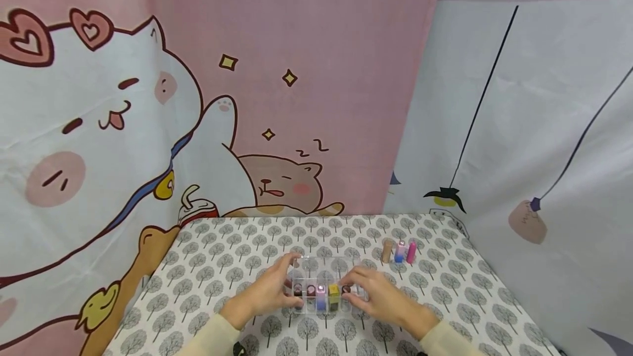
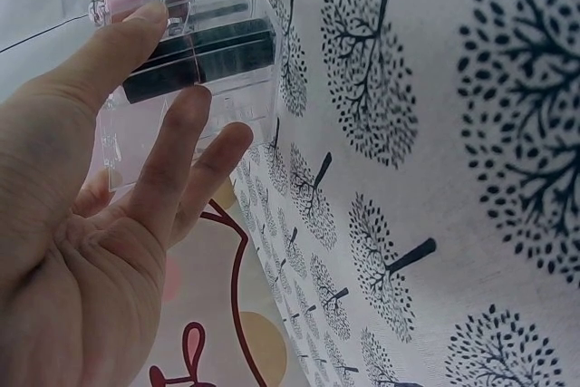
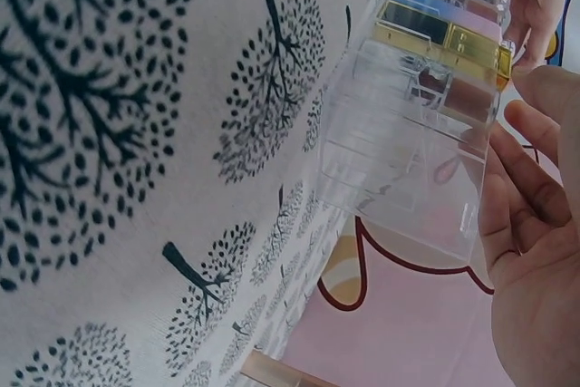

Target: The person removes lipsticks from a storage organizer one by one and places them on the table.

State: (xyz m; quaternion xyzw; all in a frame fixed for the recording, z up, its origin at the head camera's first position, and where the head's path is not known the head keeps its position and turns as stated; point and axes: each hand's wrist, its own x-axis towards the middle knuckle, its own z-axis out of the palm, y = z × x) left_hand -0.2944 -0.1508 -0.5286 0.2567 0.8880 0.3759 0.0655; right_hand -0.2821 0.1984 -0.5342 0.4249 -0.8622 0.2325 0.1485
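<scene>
A clear plastic lipstick organizer (image 1: 316, 268) sits between my hands, lipsticks standing along its front row. My left hand (image 1: 272, 287) grips its left end, thumb across the front and fingers round the side, beside a black lipstick (image 2: 199, 61). My right hand (image 1: 373, 293) is at the other end, its relaxed fingers bent round the top and back of the organizer. Just below those fingers stands a clear lipstick with a brownish-red top (image 3: 467, 99). Beside it are a gold-and-black lipstick (image 3: 444, 38) and a pink-to-blue lipstick (image 1: 321, 296).
Toward the back right of the tree-print tablecloth (image 1: 237, 268) stand a tan tube (image 1: 387, 251), another pink-to-blue lipstick (image 1: 399, 252) and a magenta lipstick (image 1: 411, 252). A pink cartoon curtain (image 1: 346, 98) hangs behind the table, and a pale one (image 1: 559, 142) at the right.
</scene>
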